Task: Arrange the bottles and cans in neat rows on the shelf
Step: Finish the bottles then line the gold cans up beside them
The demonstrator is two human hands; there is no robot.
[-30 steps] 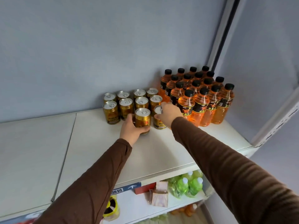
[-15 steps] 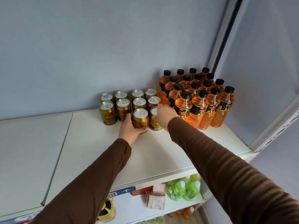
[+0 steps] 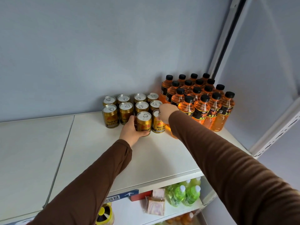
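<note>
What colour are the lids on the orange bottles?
Black caps on the orange bottles, clearest in the head view.

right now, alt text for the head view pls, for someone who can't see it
A person's left hand grips a gold can and the right hand holds the can beside it, at the front of rows of gold cans on a white shelf. Orange bottles with black caps stand in rows to their right.

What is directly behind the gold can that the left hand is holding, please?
Behind the held can in the left hand stand two more gold cans, one behind the other, reaching the wall. Their lower parts are hidden.
</note>
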